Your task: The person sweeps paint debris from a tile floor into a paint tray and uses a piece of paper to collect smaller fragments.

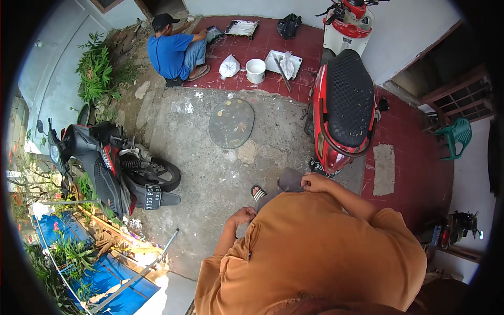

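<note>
My right hand (pixel 315 182) is closed, its fingers curled at the knee of my grey trouser leg (pixel 290 180), where it seems to pinch the cloth. Lower and to the left, my left hand (pixel 243 216) has its fingers bent together beside my other leg. Whatever it may hold is too small to make out. Below my orange-brown shirt (pixel 320 241), one foot shows in a black sandal (pixel 258 193) with white stripes. Just ahead of my right hand is the rear of a red scooter (pixel 344 105) with a black quilted seat.
A person in blue (pixel 170 55) squats at the far left, beside a white paint tray (pixel 241 28). Near them are a white bucket (pixel 255 71), a white bag (pixel 229 66) and another tray (pixel 293 62). A black motorcycle (pixel 113 168) stands left; a green chair (pixel 455 137) stands right.
</note>
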Action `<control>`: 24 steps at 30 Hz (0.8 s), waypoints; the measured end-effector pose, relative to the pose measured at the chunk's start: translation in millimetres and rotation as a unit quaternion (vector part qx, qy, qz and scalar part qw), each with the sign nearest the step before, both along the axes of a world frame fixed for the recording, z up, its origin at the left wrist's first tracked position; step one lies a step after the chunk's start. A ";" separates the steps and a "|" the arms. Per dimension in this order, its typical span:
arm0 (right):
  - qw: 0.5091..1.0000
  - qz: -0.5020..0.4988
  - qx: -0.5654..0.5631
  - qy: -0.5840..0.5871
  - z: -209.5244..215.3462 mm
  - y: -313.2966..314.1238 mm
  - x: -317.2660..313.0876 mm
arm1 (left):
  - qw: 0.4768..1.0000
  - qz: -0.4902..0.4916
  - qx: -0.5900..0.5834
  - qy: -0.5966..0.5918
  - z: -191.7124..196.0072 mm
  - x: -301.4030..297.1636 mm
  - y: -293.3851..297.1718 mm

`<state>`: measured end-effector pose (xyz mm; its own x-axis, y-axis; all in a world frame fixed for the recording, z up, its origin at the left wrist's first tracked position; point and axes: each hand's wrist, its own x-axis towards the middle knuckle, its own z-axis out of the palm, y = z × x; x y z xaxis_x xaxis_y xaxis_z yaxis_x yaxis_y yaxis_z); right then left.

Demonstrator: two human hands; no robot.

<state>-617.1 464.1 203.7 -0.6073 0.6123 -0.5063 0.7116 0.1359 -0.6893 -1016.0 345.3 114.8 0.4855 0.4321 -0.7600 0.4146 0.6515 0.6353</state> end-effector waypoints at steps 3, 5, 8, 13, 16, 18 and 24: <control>0.996 -0.080 0.044 0.017 7.1 21.1 -19.9 | 0.999 0.030 -0.019 -0.040 -18.6 -15.7 33.9; 0.983 -0.180 -0.037 -0.027 12.9 46.2 -40.0 | 0.995 0.096 0.041 0.003 -32.1 -35.5 49.3; 0.987 -0.143 -0.057 -0.045 4.6 88.2 -46.2 | 0.993 0.111 0.035 0.016 -26.0 -43.9 97.5; 0.989 -0.066 -0.125 -0.042 3.5 196.7 -103.8 | 0.983 0.182 -0.025 0.002 3.5 -86.3 188.4; 0.980 -0.045 -0.187 -0.040 -1.5 275.5 -111.2 | 0.975 0.200 -0.094 -0.009 31.3 -92.6 263.9; 0.978 -0.028 -0.205 -0.022 1.8 323.9 -105.9 | 0.966 0.195 -0.165 -0.049 50.4 -86.0 319.1; 0.949 -0.087 -0.299 0.056 3.8 400.9 -73.5 | 0.986 0.031 -0.130 -0.096 97.3 -56.2 500.1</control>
<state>-690.6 865.0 207.5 -0.5931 0.3323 -0.7333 0.6058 -0.4158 -0.6784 -1072.2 845.5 212.1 0.6096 0.2679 -0.7460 0.2576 0.8231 0.5061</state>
